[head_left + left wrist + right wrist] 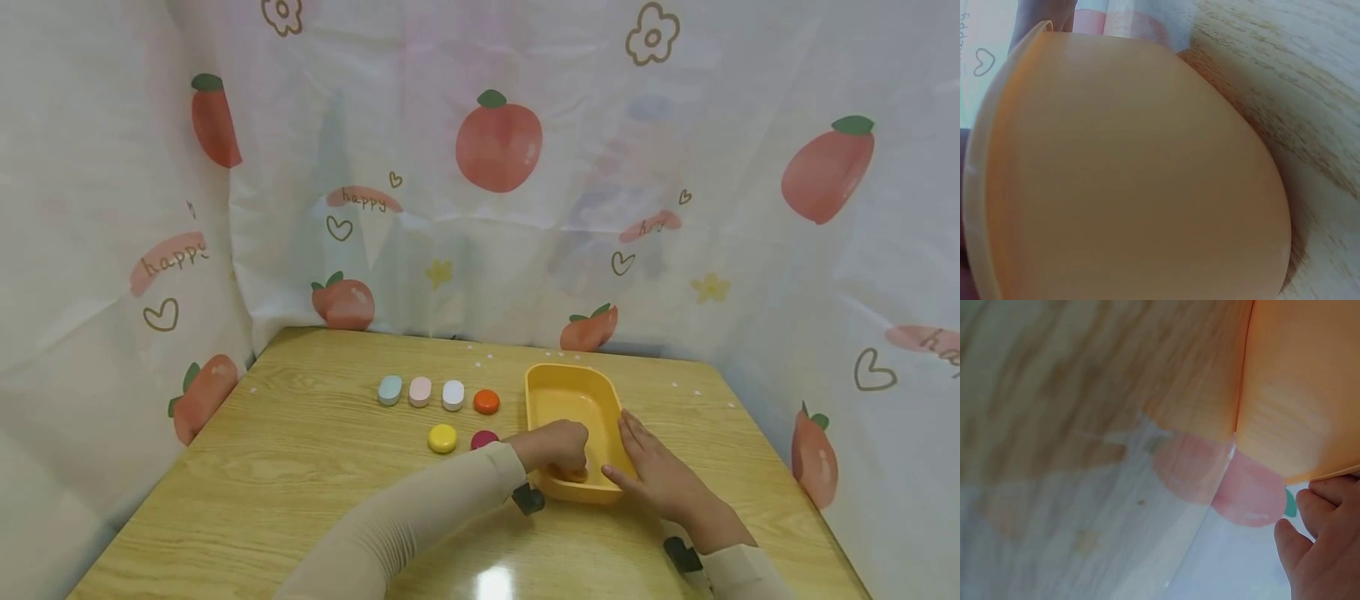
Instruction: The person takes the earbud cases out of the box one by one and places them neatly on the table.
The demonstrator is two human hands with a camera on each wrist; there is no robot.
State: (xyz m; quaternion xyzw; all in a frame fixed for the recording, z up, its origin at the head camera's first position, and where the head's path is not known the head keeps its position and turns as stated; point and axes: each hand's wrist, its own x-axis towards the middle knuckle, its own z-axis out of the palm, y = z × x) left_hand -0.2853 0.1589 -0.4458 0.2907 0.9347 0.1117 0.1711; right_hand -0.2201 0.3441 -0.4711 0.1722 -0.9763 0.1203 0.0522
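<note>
A yellow-orange rectangular tub with rounded corners [577, 379] stands on the wooden table. My left hand [562, 446] reaches over its left rim and down inside, fingers curled near the front end. Those fingertips are hidden, and I cannot tell if they hold anything. Against the tub's right wall my right hand [663, 475] lies with straight fingers, thumb over the rim. In the right wrist view, the fingers [1319, 509] touch the rim. The tub's outer wall [1135, 162] fills most of the left wrist view.
Left of the tub lie small rounded pieces: pale green [390, 390], pink [420, 391], white [453, 395], orange-red [487, 402] and yellow [442, 438]. A crimson piece [483, 438] is partly behind my left forearm. A fruit-printed curtain [450, 250] encloses the table [300, 492].
</note>
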